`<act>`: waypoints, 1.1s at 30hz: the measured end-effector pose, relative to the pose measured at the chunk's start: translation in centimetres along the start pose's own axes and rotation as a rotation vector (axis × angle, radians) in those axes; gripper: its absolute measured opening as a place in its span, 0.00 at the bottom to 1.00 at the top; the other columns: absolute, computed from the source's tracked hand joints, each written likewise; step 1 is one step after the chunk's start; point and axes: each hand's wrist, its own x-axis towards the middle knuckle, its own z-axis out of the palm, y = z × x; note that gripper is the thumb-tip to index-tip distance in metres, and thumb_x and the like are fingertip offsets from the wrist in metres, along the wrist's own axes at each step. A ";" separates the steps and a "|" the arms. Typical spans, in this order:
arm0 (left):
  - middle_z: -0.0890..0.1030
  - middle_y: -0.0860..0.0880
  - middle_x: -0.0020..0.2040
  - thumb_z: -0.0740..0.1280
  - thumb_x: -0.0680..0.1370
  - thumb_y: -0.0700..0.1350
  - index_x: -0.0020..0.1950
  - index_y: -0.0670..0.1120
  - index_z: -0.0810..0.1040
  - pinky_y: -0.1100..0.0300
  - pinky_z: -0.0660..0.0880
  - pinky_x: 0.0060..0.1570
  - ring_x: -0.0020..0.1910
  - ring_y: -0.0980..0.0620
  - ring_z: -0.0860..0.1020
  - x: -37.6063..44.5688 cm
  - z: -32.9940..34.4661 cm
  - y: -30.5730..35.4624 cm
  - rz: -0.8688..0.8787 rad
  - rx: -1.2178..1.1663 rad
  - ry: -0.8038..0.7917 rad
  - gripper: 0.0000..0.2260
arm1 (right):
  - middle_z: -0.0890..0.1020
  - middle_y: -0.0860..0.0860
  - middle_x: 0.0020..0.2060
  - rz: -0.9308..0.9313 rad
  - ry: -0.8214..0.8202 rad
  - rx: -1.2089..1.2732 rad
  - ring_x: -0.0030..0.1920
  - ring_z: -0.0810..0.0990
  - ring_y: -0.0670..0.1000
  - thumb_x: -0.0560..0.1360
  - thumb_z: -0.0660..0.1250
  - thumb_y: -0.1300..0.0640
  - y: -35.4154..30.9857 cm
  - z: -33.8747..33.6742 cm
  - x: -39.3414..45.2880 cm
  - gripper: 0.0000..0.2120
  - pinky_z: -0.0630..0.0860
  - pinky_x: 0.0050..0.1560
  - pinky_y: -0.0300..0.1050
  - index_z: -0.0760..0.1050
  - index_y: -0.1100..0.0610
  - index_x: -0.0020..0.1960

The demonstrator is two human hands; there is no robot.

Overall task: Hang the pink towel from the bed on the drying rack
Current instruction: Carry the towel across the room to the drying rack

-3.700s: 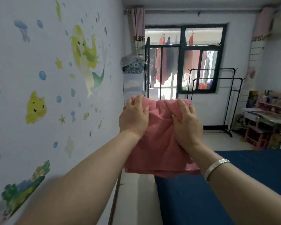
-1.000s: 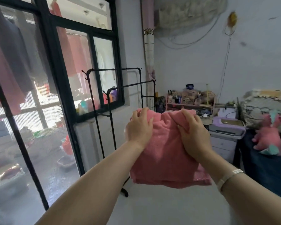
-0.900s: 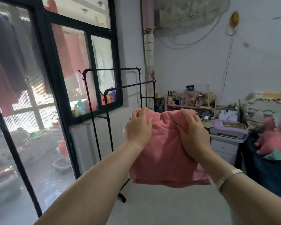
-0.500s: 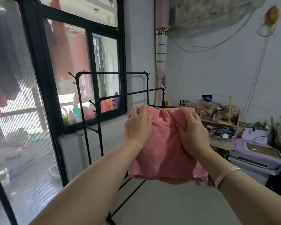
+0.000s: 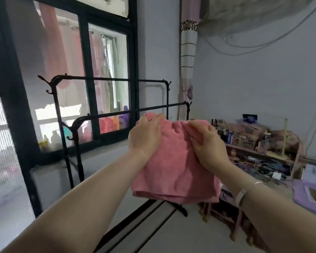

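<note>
Beyond drying rack (image 5: 117, 110), seemingly folded towel (image 5: 173, 167).

Folded pink towel (image 5: 173, 167) before black drying rack (image 5: 106, 114)

arms: bare — no sleeves | right wrist: silver bangle (image 5: 242, 194)

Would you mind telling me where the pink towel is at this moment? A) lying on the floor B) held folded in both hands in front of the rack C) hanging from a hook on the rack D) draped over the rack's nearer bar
B: the left hand and right hand grip the folded pink towel by its top edge, short of the black drying rack, whose bars are bare.
</note>
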 end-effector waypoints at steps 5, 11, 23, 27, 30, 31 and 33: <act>0.73 0.43 0.67 0.55 0.82 0.50 0.69 0.59 0.70 0.46 0.77 0.53 0.56 0.42 0.77 6.5 6.6 1.0 -0.002 0.033 0.019 0.15 | 0.73 0.54 0.60 -0.020 -0.003 0.012 0.50 0.78 0.60 0.77 0.62 0.54 6.6 2.7 7.2 0.18 0.72 0.45 0.47 0.69 0.38 0.64; 0.74 0.46 0.66 0.53 0.83 0.50 0.66 0.59 0.71 0.46 0.76 0.54 0.60 0.43 0.76 13.1 13.1 0.4 -0.106 0.109 0.091 0.14 | 0.74 0.56 0.61 -0.136 -0.051 0.117 0.55 0.76 0.61 0.76 0.64 0.54 13.3 7.6 16.4 0.19 0.74 0.49 0.49 0.69 0.41 0.65; 0.69 0.45 0.66 0.51 0.82 0.48 0.65 0.58 0.70 0.48 0.76 0.50 0.52 0.43 0.76 23.3 20.4 2.2 -0.384 0.300 0.258 0.14 | 0.75 0.52 0.62 -0.398 -0.165 0.433 0.60 0.74 0.53 0.77 0.63 0.56 21.1 15.6 32.9 0.19 0.70 0.58 0.44 0.70 0.45 0.67; 0.61 0.42 0.72 0.51 0.83 0.49 0.70 0.60 0.66 0.47 0.76 0.51 0.53 0.40 0.76 26.0 22.2 -0.2 -0.394 0.362 0.328 0.16 | 0.75 0.52 0.63 -0.450 -0.159 0.524 0.61 0.72 0.52 0.78 0.62 0.59 21.4 19.4 36.1 0.19 0.65 0.57 0.39 0.70 0.46 0.67; 0.61 0.42 0.71 0.52 0.83 0.48 0.67 0.63 0.66 0.48 0.76 0.46 0.51 0.40 0.76 27.9 23.1 -2.4 -0.343 0.417 0.388 0.15 | 0.74 0.54 0.63 -0.476 -0.132 0.541 0.62 0.71 0.55 0.78 0.60 0.62 21.1 21.9 37.8 0.20 0.64 0.60 0.40 0.71 0.49 0.67; 0.61 0.42 0.70 0.52 0.83 0.48 0.66 0.64 0.65 0.50 0.75 0.43 0.49 0.40 0.76 28.5 23.4 -3.1 -0.331 0.427 0.411 0.15 | 0.74 0.54 0.64 -0.491 -0.130 0.541 0.63 0.70 0.56 0.78 0.59 0.63 20.9 22.6 38.5 0.20 0.64 0.61 0.41 0.71 0.49 0.68; 0.62 0.42 0.70 0.52 0.83 0.48 0.66 0.64 0.65 0.54 0.71 0.40 0.46 0.40 0.76 29.8 23.8 -4.5 -0.309 0.442 0.435 0.15 | 0.72 0.54 0.67 -0.525 -0.134 0.541 0.64 0.69 0.56 0.78 0.58 0.64 20.5 24.0 39.7 0.21 0.65 0.64 0.44 0.70 0.49 0.68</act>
